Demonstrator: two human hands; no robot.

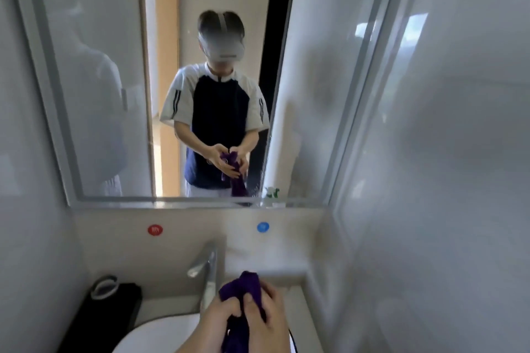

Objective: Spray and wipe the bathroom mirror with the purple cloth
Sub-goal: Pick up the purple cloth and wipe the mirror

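Purple cloth [243, 292] bunched up low over the sink [160, 332], just right of the faucet [205, 265]. Looks soft, light and floppy, so probably best wadded into a palm-sized pad before going at the mirror [114, 80]. Gripped by both hands: left hand [219, 314] and right hand [265, 314], fingers curled tight around the fabric, tail hanging below. Spray bottle [271, 193] only visible as a reflection.
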